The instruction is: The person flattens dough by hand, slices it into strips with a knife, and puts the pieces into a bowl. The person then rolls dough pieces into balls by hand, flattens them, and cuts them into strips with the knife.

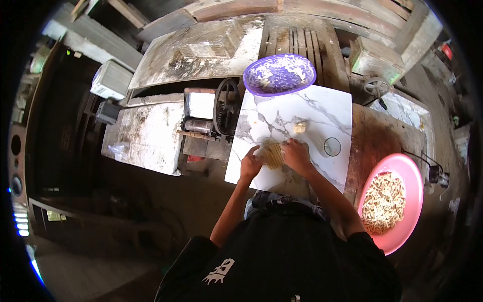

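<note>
On the white marbled board lies a flat piece of pale yellow dough [273,155] marked into parallel strips. My left hand [251,163] is at its left edge, with fingers apart. At the opposite edge, the curled fingers of my right hand [297,155] grip the dough; the exact contact is too small to make out. Just beyond my right hand sits a small lump of dough [300,127]. A clear drinking glass [332,147] stands to the right of that hand.
The marbled board [322,108] carries a purple basin [279,92] with white residue at its far edge. On my right, a pink basin [413,201] holds many short dough pieces. A hand-cranked machine with a large wheel [220,108] stands left of the board.
</note>
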A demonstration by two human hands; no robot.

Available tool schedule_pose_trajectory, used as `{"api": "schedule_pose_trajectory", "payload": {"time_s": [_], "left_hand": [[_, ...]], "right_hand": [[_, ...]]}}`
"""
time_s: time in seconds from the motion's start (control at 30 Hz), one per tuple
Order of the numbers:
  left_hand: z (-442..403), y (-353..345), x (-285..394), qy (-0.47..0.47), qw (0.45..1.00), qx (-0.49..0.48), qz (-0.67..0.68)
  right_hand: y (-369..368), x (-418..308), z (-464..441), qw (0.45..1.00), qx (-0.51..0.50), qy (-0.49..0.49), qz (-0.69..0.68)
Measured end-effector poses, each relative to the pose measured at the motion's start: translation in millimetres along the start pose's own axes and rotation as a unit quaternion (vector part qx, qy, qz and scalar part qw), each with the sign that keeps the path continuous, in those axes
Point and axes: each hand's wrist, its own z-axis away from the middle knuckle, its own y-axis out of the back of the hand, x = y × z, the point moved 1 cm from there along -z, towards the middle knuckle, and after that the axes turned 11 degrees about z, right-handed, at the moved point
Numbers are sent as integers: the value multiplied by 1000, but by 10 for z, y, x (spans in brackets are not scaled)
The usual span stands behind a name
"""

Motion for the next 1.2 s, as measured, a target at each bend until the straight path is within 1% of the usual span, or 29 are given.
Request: {"api": "schedule_pose_trajectory", "payload": {"time_s": [0.07,0.1,0.13,0.17,0.2,0.23,0.37,0.43,0.47,0.53,0.57,0.63,0.67,0.73,0.8,0.87,0.9,0.97,1.0,1.03,1.07,1.1,1.17,1.2], "left_hand": [[27,-57,105,-27,991,-6,-131],[-43,-107,-88,-29,987,-8,-158],[-75,-136,-108,-32,982,-10,-185],[-43,-171,-138,-55,983,6,-176],[-5,-177,-98,-77,983,22,-168],[-15,-171,-102,-53,987,16,-151],[-33,-111,50,-17,989,-5,-147],[-69,-90,65,41,993,-55,-97],[-72,-92,34,41,993,-54,-95],[-75,-99,-65,7,999,-38,-30],[-73,-95,-118,6,999,-38,-29],[-35,-52,-75,17,997,-74,7],[-9,-37,-54,18,997,-75,8],[76,-4,39,90,984,-90,128],[132,58,135,110,977,-105,150],[189,110,234,128,970,-119,172],[238,132,317,118,965,-125,199],[291,188,421,110,959,-132,227],[304,224,454,115,963,-149,194],[326,255,510,119,966,-166,160],[357,280,575,119,965,-171,160],[386,304,691,105,965,-175,164],[414,313,843,84,965,-189,159],[417,305,878,82,964,-199,156]], "right_hand": [[-50,18,20,997,19,-7,-77],[-58,11,10,997,17,1,-76],[-65,12,1,994,22,-23,-104],[-73,16,-14,990,26,-47,-131],[-99,11,-27,990,24,-43,-131],[-124,8,-43,991,27,-47,-119],[-153,31,-43,992,42,-42,-114],[-112,34,-51,989,40,-47,-131],[-91,38,-62,986,41,-55,-150],[-126,51,-85,987,32,-55,-150],[-144,58,-93,987,25,-56,-151],[-60,39,-73,989,31,-44,-141],[-17,28,-53,990,36,-33,-133],[13,32,-6,990,40,-29,-133],[23,43,45,990,46,-24,-132],[23,61,112,971,57,-19,-233],[62,37,171,971,57,-19,-233],[221,-14,340,954,9,-41,-296],[300,-24,417,954,7,-44,-295],[374,-25,488,931,-16,-62,-360],[448,-22,550,902,-38,-80,-422],[523,-4,604,902,-35,-84,-421],[655,51,723,863,-89,-156,-471],[727,81,773,863,-83,-164,-471]]}}
